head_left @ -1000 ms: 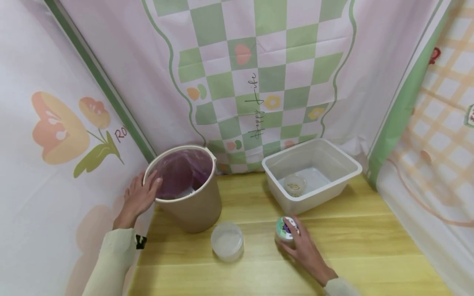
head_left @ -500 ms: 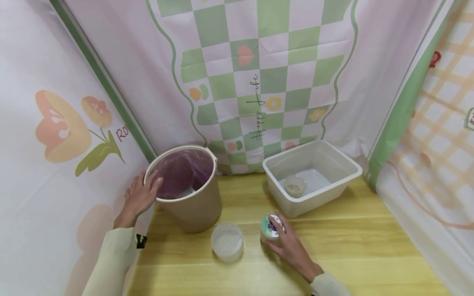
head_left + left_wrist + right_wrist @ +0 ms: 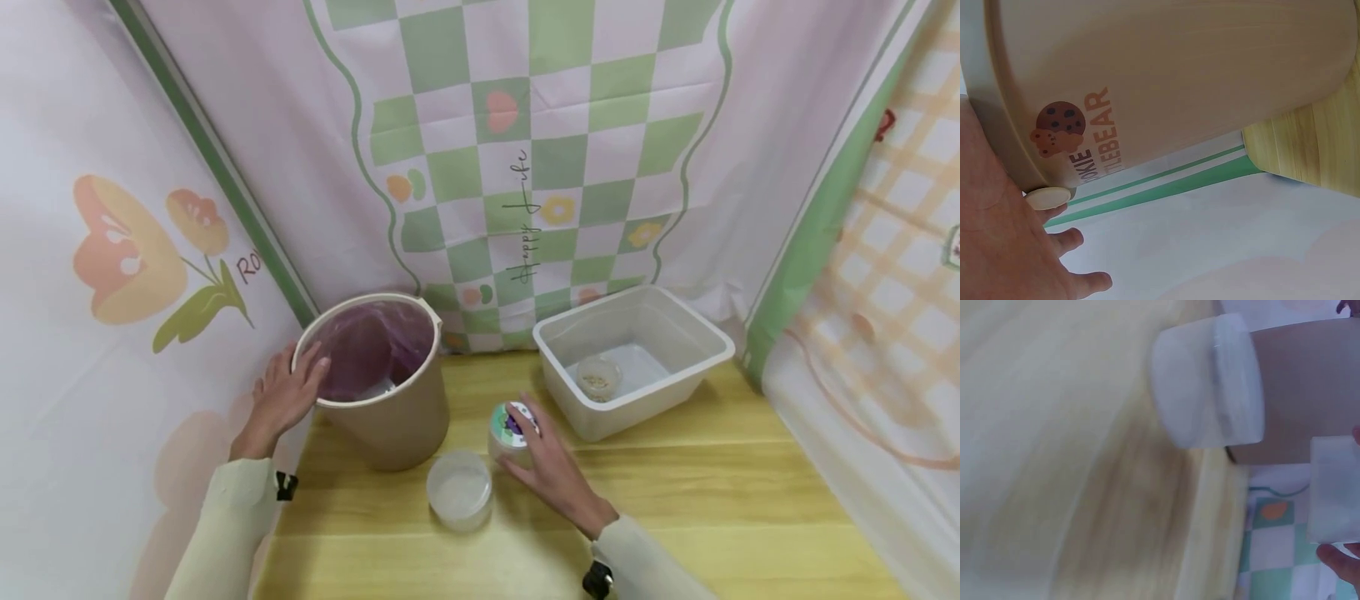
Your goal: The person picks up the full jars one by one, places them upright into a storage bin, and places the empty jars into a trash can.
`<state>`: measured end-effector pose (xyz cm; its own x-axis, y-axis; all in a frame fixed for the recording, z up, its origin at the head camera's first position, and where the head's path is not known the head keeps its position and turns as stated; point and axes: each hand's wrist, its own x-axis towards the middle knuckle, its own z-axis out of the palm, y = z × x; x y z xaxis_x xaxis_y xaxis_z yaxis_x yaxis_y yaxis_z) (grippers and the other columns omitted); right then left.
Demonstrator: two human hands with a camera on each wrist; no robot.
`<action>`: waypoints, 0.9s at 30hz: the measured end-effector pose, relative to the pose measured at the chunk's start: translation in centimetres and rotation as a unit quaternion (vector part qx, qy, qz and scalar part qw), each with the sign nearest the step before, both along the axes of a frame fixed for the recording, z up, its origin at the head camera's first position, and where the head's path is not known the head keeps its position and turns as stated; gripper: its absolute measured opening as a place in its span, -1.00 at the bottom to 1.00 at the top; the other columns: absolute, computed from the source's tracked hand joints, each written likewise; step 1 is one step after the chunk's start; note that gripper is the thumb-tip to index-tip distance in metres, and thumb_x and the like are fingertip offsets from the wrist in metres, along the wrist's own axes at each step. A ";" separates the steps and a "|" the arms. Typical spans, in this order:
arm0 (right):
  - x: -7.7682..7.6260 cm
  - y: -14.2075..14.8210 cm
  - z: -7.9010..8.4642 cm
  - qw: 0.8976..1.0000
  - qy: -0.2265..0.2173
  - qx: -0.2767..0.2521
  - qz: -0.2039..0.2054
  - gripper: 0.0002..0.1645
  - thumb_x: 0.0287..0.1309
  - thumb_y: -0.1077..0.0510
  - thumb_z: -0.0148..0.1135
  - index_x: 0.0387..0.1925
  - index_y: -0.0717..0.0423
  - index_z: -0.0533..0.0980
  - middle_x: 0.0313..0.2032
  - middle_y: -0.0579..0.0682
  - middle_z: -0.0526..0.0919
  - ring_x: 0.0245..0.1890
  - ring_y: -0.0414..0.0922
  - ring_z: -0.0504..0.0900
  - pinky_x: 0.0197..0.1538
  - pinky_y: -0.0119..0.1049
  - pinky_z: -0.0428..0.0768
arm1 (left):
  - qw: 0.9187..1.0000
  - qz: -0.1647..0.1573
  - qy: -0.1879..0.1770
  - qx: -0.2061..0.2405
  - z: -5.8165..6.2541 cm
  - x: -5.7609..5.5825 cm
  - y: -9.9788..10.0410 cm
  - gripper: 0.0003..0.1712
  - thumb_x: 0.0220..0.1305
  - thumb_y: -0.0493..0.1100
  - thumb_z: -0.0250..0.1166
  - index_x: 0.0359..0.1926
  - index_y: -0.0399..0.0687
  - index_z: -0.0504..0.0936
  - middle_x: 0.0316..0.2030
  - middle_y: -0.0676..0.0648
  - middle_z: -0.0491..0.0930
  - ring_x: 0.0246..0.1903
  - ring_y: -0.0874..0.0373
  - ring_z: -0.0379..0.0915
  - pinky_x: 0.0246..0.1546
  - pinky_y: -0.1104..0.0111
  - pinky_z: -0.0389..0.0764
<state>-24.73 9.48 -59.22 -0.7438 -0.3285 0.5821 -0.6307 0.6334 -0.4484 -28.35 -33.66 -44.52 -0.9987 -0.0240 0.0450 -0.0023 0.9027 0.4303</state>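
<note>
My right hand [image 3: 558,475] grips a clear round jar [image 3: 504,450] by its sides, thumb on the near side and fingers on the far side. Its lid [image 3: 510,423] is green, white and purple. In the right wrist view the held jar [image 3: 1334,487] is partly cut off, raised off the tabletop. Just left of it a translucent round tub [image 3: 460,490] sits on the table. My left hand [image 3: 279,398] rests on the rim of a beige bucket [image 3: 397,433] lined with a purple bag. In the left wrist view its fingers [image 3: 1088,282] extend loosely outside the bucket.
A white rectangular basin [image 3: 675,375] stands at the back right, holding a small clear container [image 3: 597,377] with small tan bits. Printed curtains [image 3: 480,167] enclose the wooden table [image 3: 712,508] at the back and sides.
My right hand has carried the jar leftward and away from me, between the basin and the bucket, close to the translucent tub. The left hand has stayed on the bucket rim.
</note>
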 end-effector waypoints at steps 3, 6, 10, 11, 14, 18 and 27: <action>-0.4 -0.9 0.9 1.000 -0.007 0.005 0.005 0.08 -0.02 -0.04 0.57 0.48 0.06 0.24 0.51 0.22 0.12 0.39 0.21 0.31 0.29 0.14 0.48 | 1.000 0.002 0.001 0.000 0.0 0.0 0.0 -0.16 0.48 0.44 -0.41 0.60 0.17 -0.06 0.58 -0.27 -0.37 0.51 -0.42 -0.44 0.32 -0.47 -0.41; -0.8 -1.5 1.5 1.000 -0.008 0.011 0.009 0.06 -0.01 -0.05 0.56 0.48 0.05 0.24 0.49 0.23 0.14 0.39 0.22 0.32 0.29 0.14 0.49 | 1.000 0.003 -0.001 0.001 0.0 -0.1 0.0 -0.16 0.48 0.44 -0.41 0.60 0.17 -0.07 0.58 -0.27 -0.39 0.51 -0.42 -0.45 0.32 -0.47 -0.42; -1.4 -2.1 2.3 1.000 -0.015 0.005 0.012 0.07 -0.01 -0.04 0.55 0.48 0.03 0.23 0.51 0.20 0.11 0.38 0.25 0.32 0.25 0.17 0.51 | 1.000 0.004 -0.002 0.003 -0.1 -0.1 0.0 -0.16 0.47 0.44 -0.41 0.60 0.19 -0.07 0.58 -0.27 -0.39 0.51 -0.41 -0.46 0.32 -0.47 -0.43; -1.6 -2.2 2.5 1.000 -0.018 0.000 0.013 0.07 -0.01 -0.03 0.55 0.48 0.02 0.23 0.52 0.19 0.10 0.39 0.25 0.31 0.24 0.17 0.51 | 1.000 0.005 -0.002 0.004 -0.1 -0.1 -0.1 -0.15 0.47 0.45 -0.42 0.60 0.19 -0.07 0.58 -0.27 -0.39 0.51 -0.41 -0.46 0.32 -0.47 -0.43; -2.1 -2.5 3.4 1.000 -0.024 -0.010 0.013 0.06 0.02 -0.03 0.54 0.49 0.01 0.22 0.54 0.15 0.05 0.39 0.25 0.31 0.21 0.16 0.54 | 1.000 0.005 0.000 0.004 0.1 -0.1 -0.1 -0.15 0.47 0.45 -0.41 0.60 0.19 -0.07 0.58 -0.28 -0.38 0.51 -0.41 -0.46 0.31 -0.47 -0.43; -2.9 -2.7 4.8 1.000 -0.013 -0.010 0.013 0.05 0.03 -0.02 0.54 0.49 0.01 0.22 0.54 0.14 0.05 0.36 0.24 0.35 0.20 0.14 0.56 | 1.000 0.004 0.003 0.002 0.2 0.0 -0.1 -0.16 0.48 0.44 -0.42 0.60 0.18 -0.07 0.58 -0.29 -0.35 0.51 -0.41 -0.45 0.31 -0.48 -0.41; -5.0 -3.6 8.6 1.000 0.021 -0.003 0.012 0.06 -0.02 0.02 0.58 0.47 0.04 0.24 0.53 0.19 0.07 0.31 0.23 0.42 0.21 0.11 0.56 | 1.000 0.006 0.004 0.000 0.0 0.0 0.0 -0.16 0.48 0.44 -0.40 0.60 0.17 -0.05 0.57 -0.30 -0.32 0.51 -0.40 -0.43 0.31 -0.48 -0.41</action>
